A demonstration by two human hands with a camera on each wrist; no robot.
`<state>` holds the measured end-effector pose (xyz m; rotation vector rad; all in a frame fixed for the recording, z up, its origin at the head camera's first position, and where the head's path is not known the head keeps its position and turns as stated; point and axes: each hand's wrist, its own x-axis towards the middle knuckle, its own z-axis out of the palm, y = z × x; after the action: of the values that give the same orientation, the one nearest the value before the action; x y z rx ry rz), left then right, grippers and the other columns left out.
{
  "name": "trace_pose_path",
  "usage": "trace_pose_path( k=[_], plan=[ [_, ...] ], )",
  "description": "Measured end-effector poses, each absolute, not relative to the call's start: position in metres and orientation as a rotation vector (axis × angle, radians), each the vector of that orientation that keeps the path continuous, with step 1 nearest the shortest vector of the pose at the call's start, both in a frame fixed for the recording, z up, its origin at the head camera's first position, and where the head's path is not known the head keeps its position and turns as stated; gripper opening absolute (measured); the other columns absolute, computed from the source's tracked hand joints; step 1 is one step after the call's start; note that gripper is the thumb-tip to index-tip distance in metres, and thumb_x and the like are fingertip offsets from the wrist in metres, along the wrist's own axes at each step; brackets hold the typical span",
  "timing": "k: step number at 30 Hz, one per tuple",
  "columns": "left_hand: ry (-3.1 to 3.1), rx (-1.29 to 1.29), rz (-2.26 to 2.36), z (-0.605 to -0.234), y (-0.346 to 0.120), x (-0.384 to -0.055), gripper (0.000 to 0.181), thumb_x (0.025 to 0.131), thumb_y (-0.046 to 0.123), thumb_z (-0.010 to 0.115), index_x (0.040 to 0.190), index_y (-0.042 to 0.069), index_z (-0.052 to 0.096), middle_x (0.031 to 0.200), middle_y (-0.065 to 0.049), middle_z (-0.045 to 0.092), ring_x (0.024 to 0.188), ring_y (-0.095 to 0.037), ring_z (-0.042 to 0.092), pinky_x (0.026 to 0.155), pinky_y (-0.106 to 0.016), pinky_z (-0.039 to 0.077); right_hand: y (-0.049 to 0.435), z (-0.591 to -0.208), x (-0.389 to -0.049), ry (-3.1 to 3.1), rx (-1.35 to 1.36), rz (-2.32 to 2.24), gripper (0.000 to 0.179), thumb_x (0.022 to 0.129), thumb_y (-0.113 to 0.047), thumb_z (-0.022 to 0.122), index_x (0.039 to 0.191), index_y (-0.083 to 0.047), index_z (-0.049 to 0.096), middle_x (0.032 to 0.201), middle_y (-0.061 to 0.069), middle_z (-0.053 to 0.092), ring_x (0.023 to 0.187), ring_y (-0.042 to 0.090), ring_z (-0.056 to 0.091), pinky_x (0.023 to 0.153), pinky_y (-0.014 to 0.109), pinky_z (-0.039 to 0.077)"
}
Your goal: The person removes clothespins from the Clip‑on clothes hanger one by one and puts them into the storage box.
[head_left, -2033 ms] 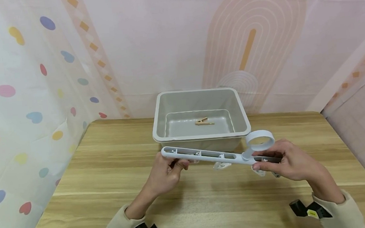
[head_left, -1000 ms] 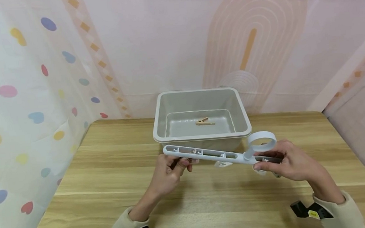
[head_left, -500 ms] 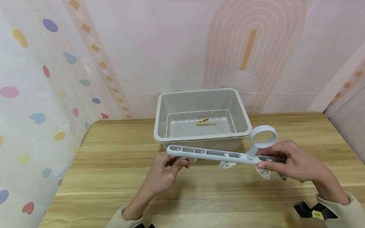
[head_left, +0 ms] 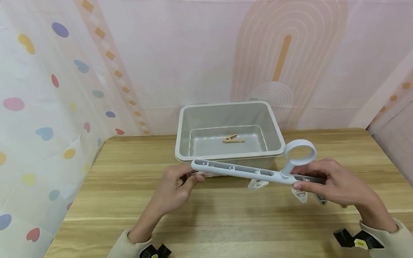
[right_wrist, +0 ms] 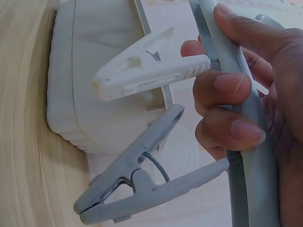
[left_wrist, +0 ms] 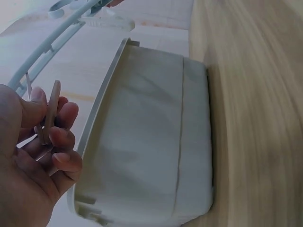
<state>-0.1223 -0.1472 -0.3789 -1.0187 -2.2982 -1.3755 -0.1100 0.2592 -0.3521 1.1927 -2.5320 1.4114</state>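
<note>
My right hand grips a pale blue-white clip hanger near its right end, its fingers curled round the bar. A ring rises from the bar beside that hand. Below the bar hang a white clip and a grey clip, seen close in the right wrist view. My left hand, at the bar's left end, pinches a brownish-pink clothespin between thumb and fingers. One clothespin arm reaches up close to the bar; whether it is attached there I cannot tell.
A grey plastic bin stands behind the hanger against the patterned cloth backdrop. A tan clothespin lies on the bin's floor. Everything is over a wood-grain table.
My left hand has shifted left with the clothespin, towards the bar's left end and partly past it. The hanger has drifted slightly right, and its left end has risen a little.
</note>
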Motion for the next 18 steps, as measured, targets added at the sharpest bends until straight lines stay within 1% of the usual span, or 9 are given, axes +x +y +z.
trace_pose_path(
  k=[3, 6, 9, 11, 13, 15, 18],
  plan=[
    [-2.29, -1.029, -1.295, -0.376, -0.149, -0.124, 0.022, 0.092, -0.005, 0.07, 0.102, 0.014, 0.076, 0.082, 0.004, 0.072, 0.062, 0.001, 0.048, 0.049, -0.022, 0.039, 0.259, -0.352, -0.11, -2.527, 1.191, 1.409, 0.034, 0.086, 0.009, 0.074, 0.114, -0.01, 0.073, 0.087, -0.006, 0.074, 0.067, -0.001, 0.061, 0.053, 0.021, 0.05],
    [-2.279, -1.044, -1.194, -0.373, -0.151, -0.126, 0.022, 0.089, -0.007, 0.071, 0.094, 0.015, 0.075, 0.077, 0.005, 0.067, 0.06, 0.0, 0.043, 0.049, -0.019, 0.036, 0.259, -0.353, -0.11, -2.527, 1.179, 1.413, 0.034, 0.086, 0.009, 0.075, 0.113, -0.011, 0.074, 0.088, -0.007, 0.074, 0.067, 0.0, 0.062, 0.054, 0.021, 0.05],
    [-2.278, -1.041, -1.1, -0.371, -0.153, -0.127, 0.022, 0.087, -0.007, 0.072, 0.086, 0.015, 0.072, 0.074, 0.006, 0.06, 0.061, 0.001, 0.041, 0.051, -0.015, 0.033, 0.259, -0.353, -0.11, -2.527, 1.159, 1.418, 0.034, 0.086, 0.009, 0.075, 0.112, -0.013, 0.074, 0.088, -0.008, 0.075, 0.066, 0.0, 0.062, 0.054, 0.021, 0.051],
    [-2.277, -1.033, -1.066, -0.37, -0.154, -0.128, 0.02, 0.087, -0.006, 0.073, 0.085, 0.014, 0.072, 0.073, 0.005, 0.059, 0.06, 0.001, 0.04, 0.05, -0.014, 0.033, 0.26, -0.353, -0.11, -2.523, 1.151, 1.425, 0.034, 0.086, 0.01, 0.075, 0.111, -0.013, 0.074, 0.088, -0.008, 0.075, 0.066, 0.0, 0.062, 0.053, 0.021, 0.05],
    [-2.281, -1.016, -1.072, -0.368, -0.156, -0.129, 0.016, 0.087, -0.004, 0.075, 0.088, 0.013, 0.074, 0.073, 0.004, 0.06, 0.06, 0.001, 0.04, 0.05, -0.016, 0.034, 0.261, -0.353, -0.11, -2.521, 1.153, 1.429, 0.034, 0.086, 0.01, 0.075, 0.112, -0.012, 0.074, 0.089, -0.007, 0.075, 0.066, -0.001, 0.061, 0.052, 0.021, 0.049],
    [-2.287, -0.993, -1.085, -0.365, -0.157, -0.131, 0.015, 0.087, -0.002, 0.077, 0.095, 0.01, 0.076, 0.074, 0.004, 0.062, 0.059, 0.0, 0.041, 0.049, -0.018, 0.035, 0.262, -0.353, -0.109, -2.522, 1.158, 1.436, 0.034, 0.086, 0.01, 0.074, 0.113, -0.011, 0.074, 0.091, -0.007, 0.075, 0.067, 0.0, 0.062, 0.053, 0.022, 0.05],
    [-2.301, -0.964, -1.085, -0.36, -0.16, -0.135, 0.023, 0.087, -0.003, 0.077, 0.106, 0.009, 0.078, 0.077, 0.004, 0.064, 0.059, -0.001, 0.041, 0.049, -0.02, 0.036, 0.263, -0.353, -0.108, -2.531, 1.153, 1.435, 0.034, 0.087, 0.009, 0.074, 0.114, -0.011, 0.074, 0.092, -0.008, 0.074, 0.067, -0.001, 0.062, 0.053, 0.022, 0.05]
  ],
)
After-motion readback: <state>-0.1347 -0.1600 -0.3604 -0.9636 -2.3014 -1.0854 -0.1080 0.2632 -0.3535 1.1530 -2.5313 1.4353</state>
